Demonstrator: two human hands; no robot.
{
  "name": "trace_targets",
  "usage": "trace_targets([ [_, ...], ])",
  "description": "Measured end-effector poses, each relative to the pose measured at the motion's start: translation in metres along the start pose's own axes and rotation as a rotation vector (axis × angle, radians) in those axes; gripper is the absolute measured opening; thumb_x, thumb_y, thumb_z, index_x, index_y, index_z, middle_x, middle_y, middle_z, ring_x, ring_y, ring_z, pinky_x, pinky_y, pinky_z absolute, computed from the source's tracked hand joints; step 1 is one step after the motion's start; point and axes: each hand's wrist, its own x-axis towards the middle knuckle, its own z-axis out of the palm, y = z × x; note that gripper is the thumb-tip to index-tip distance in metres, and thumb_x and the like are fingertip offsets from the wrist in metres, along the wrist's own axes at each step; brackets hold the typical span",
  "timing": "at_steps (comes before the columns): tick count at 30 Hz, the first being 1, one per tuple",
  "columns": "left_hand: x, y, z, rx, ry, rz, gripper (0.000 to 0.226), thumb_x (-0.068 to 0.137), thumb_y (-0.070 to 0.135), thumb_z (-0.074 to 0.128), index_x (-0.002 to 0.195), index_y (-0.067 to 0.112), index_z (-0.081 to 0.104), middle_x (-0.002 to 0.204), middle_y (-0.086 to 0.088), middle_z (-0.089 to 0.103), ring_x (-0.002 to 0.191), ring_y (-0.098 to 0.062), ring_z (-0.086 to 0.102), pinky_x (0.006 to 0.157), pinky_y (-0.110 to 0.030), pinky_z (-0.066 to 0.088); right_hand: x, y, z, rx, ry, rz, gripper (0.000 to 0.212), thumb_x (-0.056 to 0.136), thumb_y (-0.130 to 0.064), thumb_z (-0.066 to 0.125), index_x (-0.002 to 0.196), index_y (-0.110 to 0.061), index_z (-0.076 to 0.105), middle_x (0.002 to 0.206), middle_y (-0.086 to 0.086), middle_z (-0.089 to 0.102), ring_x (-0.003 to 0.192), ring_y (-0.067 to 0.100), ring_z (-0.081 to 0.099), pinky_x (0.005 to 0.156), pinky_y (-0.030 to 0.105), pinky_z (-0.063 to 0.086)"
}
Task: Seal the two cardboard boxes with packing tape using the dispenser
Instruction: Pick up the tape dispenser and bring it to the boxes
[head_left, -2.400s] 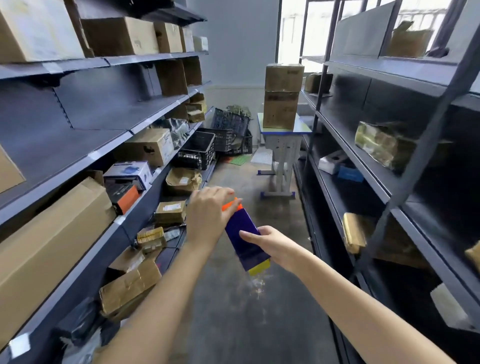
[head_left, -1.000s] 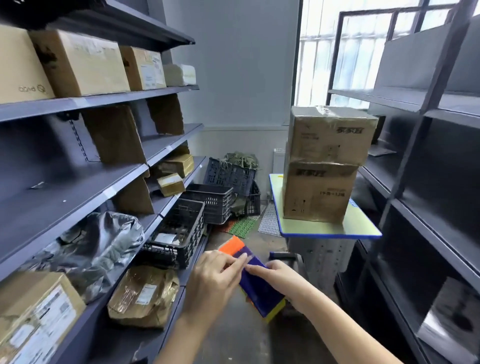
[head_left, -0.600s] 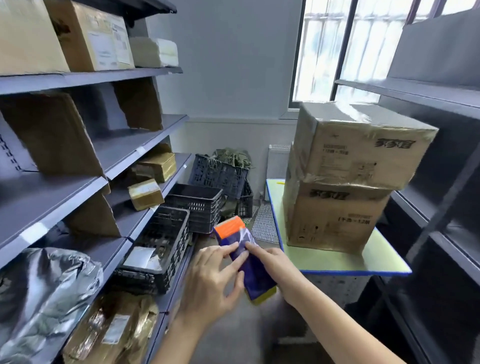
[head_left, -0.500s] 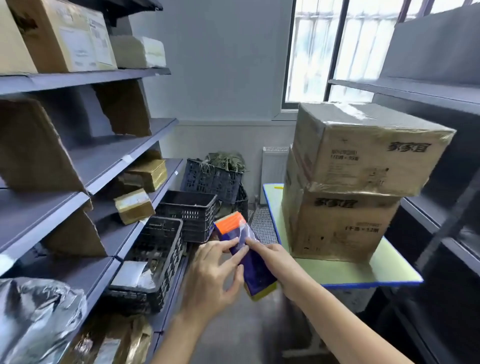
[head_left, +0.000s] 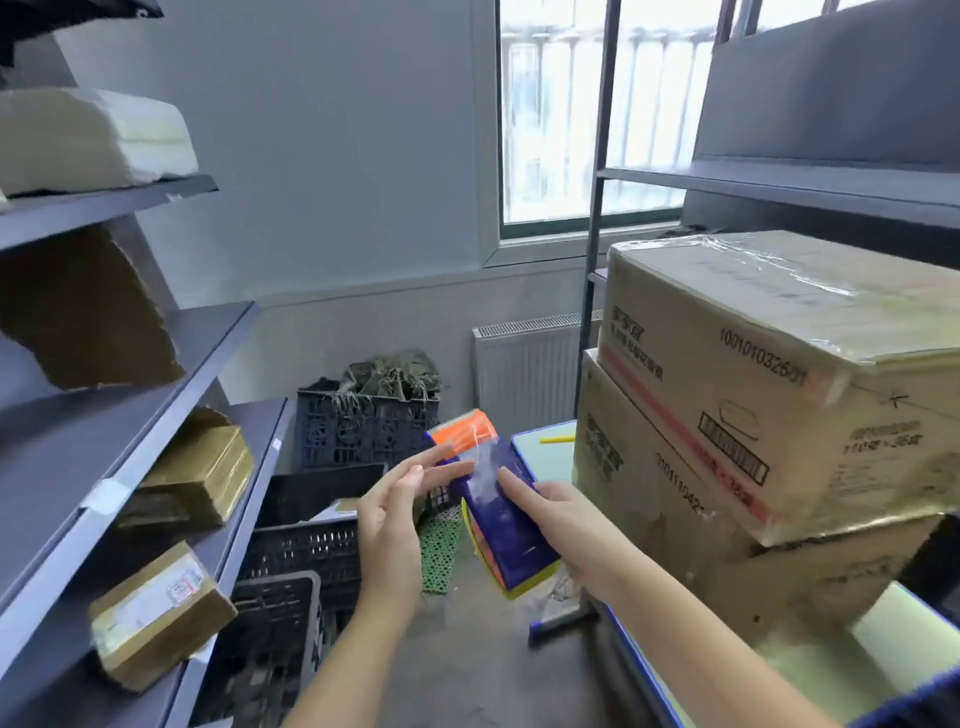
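Observation:
Two brown cardboard boxes stand stacked on a small table (head_left: 550, 457) at the right: the upper box (head_left: 769, 374) has shiny clear tape across its top, the lower box (head_left: 670, 499) sits under it. In front of me is the tape dispenser (head_left: 501, 512), dark blue with an orange end and a yellow end. My right hand (head_left: 561, 525) grips the dispenser from the right, index finger lying on its blue face. My left hand (head_left: 397, 512) is beside it with fingers straight, fingertips touching the tape near the orange end.
Grey metal shelves (head_left: 156, 395) run along the left with taped parcels (head_left: 156, 613). Black plastic crates (head_left: 311, 540) stand on the floor, one (head_left: 366, 423) holding dried plants. A white radiator (head_left: 524, 364) and window are on the far wall. More grey shelving (head_left: 831, 182) rises behind the boxes.
I have walked closer down the aisle, so the stacked boxes now loom at my right. Both hands stay on the dispenser, with my left fingers moved to its orange end.

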Motion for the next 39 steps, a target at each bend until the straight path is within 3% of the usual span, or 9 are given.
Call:
trace_targets([
  [5, 0.078, -0.025, 0.018, -0.193, -0.114, -0.065, 0.037, 0.081, 0.019, 0.039, 0.091, 0.004, 0.071, 0.089, -0.015, 0.073, 0.097, -0.024, 0.068, 0.083, -0.023, 0.05, 0.056, -0.023, -0.02, 0.067, 0.065, -0.014, 0.04, 0.089, -0.042, 0.055, 0.091, -0.004, 0.067, 0.093, 0.017, 0.071, 0.074, 0.018, 0.064, 0.069, 0.025, 0.047],
  [9, 0.141, -0.046, 0.043, -0.301, -0.196, -0.085, 0.041, 0.087, 0.008, 0.039, 0.072, 0.01, 0.077, 0.083, -0.015, 0.073, 0.087, -0.022, 0.07, 0.075, -0.019, 0.051, 0.104, -0.04, -0.04, 0.085, 0.162, -0.033, 0.035, 0.089, -0.039, 0.056, 0.082, -0.007, 0.067, 0.08, 0.01, 0.069, 0.065, 0.014, 0.062, 0.064, 0.023, 0.046],
  [14, 0.219, -0.062, 0.079, -0.225, -0.321, -0.006, 0.031, 0.077, 0.016, 0.047, 0.076, 0.017, 0.078, 0.085, -0.011, 0.074, 0.09, -0.022, 0.07, 0.091, -0.033, 0.046, 0.159, -0.074, -0.07, 0.141, 0.297, -0.04, 0.031, 0.091, -0.033, 0.056, 0.075, -0.009, 0.066, 0.07, 0.006, 0.07, 0.057, 0.012, 0.063, 0.054, 0.018, 0.048],
  [18, 0.269, -0.071, 0.109, -0.277, -0.428, 0.055, 0.026, 0.075, 0.022, 0.053, 0.077, 0.017, 0.078, 0.084, -0.011, 0.074, 0.086, -0.024, 0.07, 0.081, -0.026, 0.049, 0.187, -0.101, -0.092, 0.132, 0.397, -0.04, 0.029, 0.09, -0.035, 0.056, 0.08, -0.01, 0.067, 0.087, 0.014, 0.071, 0.072, 0.022, 0.065, 0.07, 0.028, 0.049],
  [21, 0.299, -0.079, 0.132, -0.437, -0.486, -0.008, 0.036, 0.078, 0.014, 0.042, 0.075, 0.013, 0.078, 0.082, -0.013, 0.074, 0.083, -0.024, 0.07, 0.074, -0.023, 0.051, 0.2, -0.114, -0.105, 0.228, 0.443, -0.05, 0.027, 0.091, -0.031, 0.056, 0.08, -0.01, 0.068, 0.085, 0.014, 0.071, 0.067, 0.02, 0.064, 0.067, 0.026, 0.05],
  [24, 0.325, -0.084, 0.156, -0.528, -0.536, -0.043, 0.031, 0.075, 0.018, 0.046, 0.072, 0.014, 0.077, 0.077, -0.009, 0.074, 0.079, -0.02, 0.069, 0.07, -0.023, 0.051, 0.208, -0.128, -0.116, 0.312, 0.501, -0.071, 0.028, 0.091, -0.03, 0.054, 0.081, -0.007, 0.068, 0.088, 0.018, 0.071, 0.067, 0.022, 0.064, 0.069, 0.028, 0.052],
  [27, 0.352, -0.09, 0.179, -0.595, -0.533, -0.075, 0.037, 0.076, 0.015, 0.04, 0.064, 0.018, 0.076, 0.066, -0.001, 0.071, 0.068, -0.014, 0.066, 0.065, -0.02, 0.048, 0.211, -0.142, -0.123, 0.283, 0.545, -0.133, 0.034, 0.093, -0.03, 0.051, 0.076, -0.004, 0.067, 0.072, 0.013, 0.069, 0.055, 0.017, 0.064, 0.055, 0.021, 0.054],
  [31, 0.382, -0.103, 0.204, -0.598, -0.574, -0.102, 0.037, 0.076, 0.015, 0.041, 0.06, 0.019, 0.074, 0.061, 0.002, 0.068, 0.062, -0.01, 0.063, 0.059, -0.017, 0.045, 0.214, -0.167, -0.126, 0.278, 0.662, -0.275, 0.037, 0.089, -0.035, 0.052, 0.087, 0.0, 0.063, 0.074, 0.013, 0.067, 0.056, 0.016, 0.063, 0.055, 0.022, 0.053],
  [39, 0.399, -0.112, 0.257, -0.456, -0.912, 0.06, 0.025, 0.084, 0.014, 0.045, 0.08, 0.017, 0.07, 0.074, 0.003, 0.071, 0.078, -0.013, 0.065, 0.068, -0.019, 0.046, 0.19, -0.233, -0.131, 0.206, 0.984, -0.511, 0.041, 0.093, -0.035, 0.045, 0.084, 0.002, 0.062, 0.064, 0.01, 0.068, 0.052, 0.016, 0.065, 0.048, 0.021, 0.05],
])
